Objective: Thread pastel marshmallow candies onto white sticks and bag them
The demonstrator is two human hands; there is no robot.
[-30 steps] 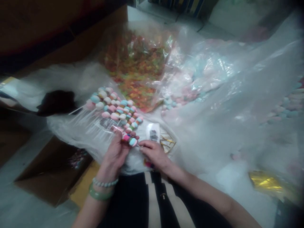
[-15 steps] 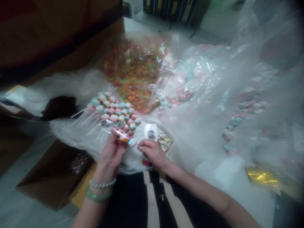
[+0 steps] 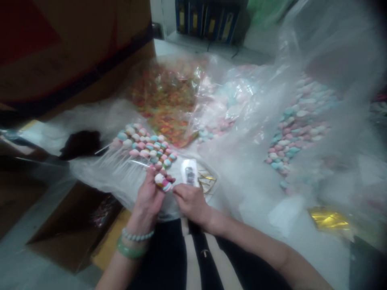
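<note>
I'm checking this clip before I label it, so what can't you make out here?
All in the head view:
The lower end of the candy skewer, hidden by the left hand.
The orange candies, blurred through the plastic bag.
The print on the white card, too small.
The box's contents, dark and blurred.

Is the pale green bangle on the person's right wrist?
No, the pale green bangle and a pale beaded bracelet are on the left arm, while the right arm wears neither.
</note>
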